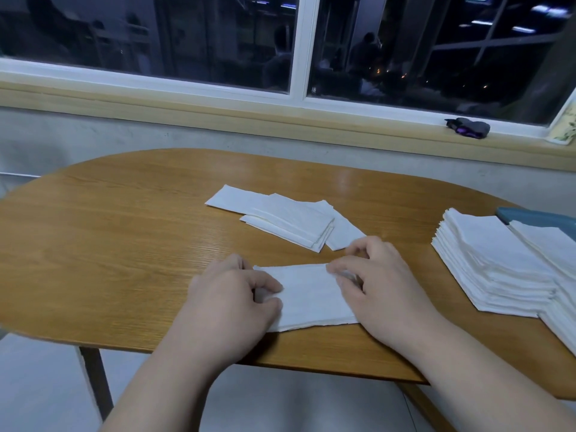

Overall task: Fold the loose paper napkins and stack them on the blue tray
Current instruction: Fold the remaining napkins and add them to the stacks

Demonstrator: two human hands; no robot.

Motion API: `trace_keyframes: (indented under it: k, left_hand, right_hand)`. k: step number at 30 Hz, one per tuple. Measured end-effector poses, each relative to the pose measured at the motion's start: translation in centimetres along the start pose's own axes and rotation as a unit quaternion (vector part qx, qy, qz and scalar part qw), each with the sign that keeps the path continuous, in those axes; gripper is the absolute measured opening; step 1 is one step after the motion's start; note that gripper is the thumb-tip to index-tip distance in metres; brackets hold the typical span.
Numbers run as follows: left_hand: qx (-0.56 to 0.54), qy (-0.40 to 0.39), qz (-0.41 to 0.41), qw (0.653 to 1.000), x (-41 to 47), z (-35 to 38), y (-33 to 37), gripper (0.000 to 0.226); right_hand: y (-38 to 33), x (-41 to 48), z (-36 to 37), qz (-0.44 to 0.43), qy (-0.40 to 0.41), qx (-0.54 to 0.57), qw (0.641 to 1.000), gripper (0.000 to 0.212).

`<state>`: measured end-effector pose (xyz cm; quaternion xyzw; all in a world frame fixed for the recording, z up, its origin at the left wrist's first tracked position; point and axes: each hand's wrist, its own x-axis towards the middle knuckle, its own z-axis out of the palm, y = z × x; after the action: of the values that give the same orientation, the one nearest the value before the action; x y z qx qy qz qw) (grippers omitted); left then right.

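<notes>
Head view: mid-fold at the front of the table [124, 229], pinching the napkin [311, 294] by its left end in the curled left hand [230, 302] and by its right end in the right hand [381, 289], with a tall folded stack [492, 263] already against the blue tray [536, 218] far right, several loose napkins [286, 219] beyond yet to fold, no writing readable.

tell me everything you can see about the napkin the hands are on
The napkin is white, thin, lightly textured paper, folded flat into a rough rectangle, layered edges showing along its near side. It lies on the wooden table near the front edge. The left hand pinches its left end, the right hand its right end.
</notes>
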<state>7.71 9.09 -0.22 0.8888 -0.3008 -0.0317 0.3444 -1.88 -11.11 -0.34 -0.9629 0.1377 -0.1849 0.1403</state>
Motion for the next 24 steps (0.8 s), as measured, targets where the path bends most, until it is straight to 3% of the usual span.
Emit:
trace_keyframes:
  k: [5,8,14,20,24]
  left_hand:
    - [0.018,-0.007,0.002,1.0,0.2,0.1,0.0,0.012]
    - [0.044,0.009,0.015,0.999,0.2,0.4,0.1,0.014]
    - [0.027,0.067,0.088,0.993,-0.8,1.6,1.2,0.015]
    - [0.123,-0.045,0.139,0.982,-2.8,4.2,4.4,0.058]
    - [0.142,-0.053,0.166,0.974,-3.5,5.4,5.2,0.048]
  right_hand:
    - [-1.1,0.9,-1.3,-0.082,-0.141,-0.015,0.987,0.04]
    - [-1.1,0.4,-1.6,-0.052,-0.172,-0.019,0.984,0.038]
    - [-0.5,-3.4,-3.1,0.021,-0.127,-0.028,0.991,0.037]
    - [-0.2,-8.3,-3.7,0.112,-0.064,-0.05,0.99,0.038]
    - [0.3,-11.1,-4.8,0.143,-0.059,-0.008,0.988,0.035]
